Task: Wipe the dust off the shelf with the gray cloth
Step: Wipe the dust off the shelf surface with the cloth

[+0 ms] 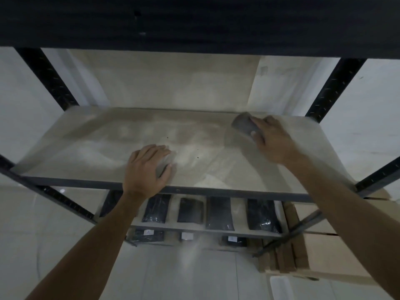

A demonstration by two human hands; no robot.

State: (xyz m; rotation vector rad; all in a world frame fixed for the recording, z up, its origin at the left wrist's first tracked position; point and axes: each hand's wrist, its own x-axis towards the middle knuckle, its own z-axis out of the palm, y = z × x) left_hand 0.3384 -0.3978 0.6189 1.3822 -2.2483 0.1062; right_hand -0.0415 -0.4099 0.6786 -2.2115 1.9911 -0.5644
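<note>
1. Right hand [273, 141] reaching far over the shelf [108, 144], fingers curled round the gray cloth [244, 124] and pressing it flat to the board.
2. Gray cloth sticking out ahead and to the left of the right hand's fingers, close to the back edge of the shelf, near the right rear post [333, 89].
3. Left hand [149, 167] resting palm down on the shelf, near the front edge, well apart from the right hand and closer to the body.
4. Left hand's fingers spread loosely and fairly straight; a grayish patch under thumb and forefinger, too blurred to tell whether anything is held.
5. Pale dusty streaks across the board between the two hands and off to the left of the left hand; a few small dark specks [198, 157] just right of the left hand.
6. Below both hands, a lower shelf with four dark wrapped packs [218, 213] in a row.
7. Below the right forearm, tan cardboard boxes [320, 252] stacked beside the rack.
8. Above both hands, a dark upper shelf [194, 22] across the top.
</note>
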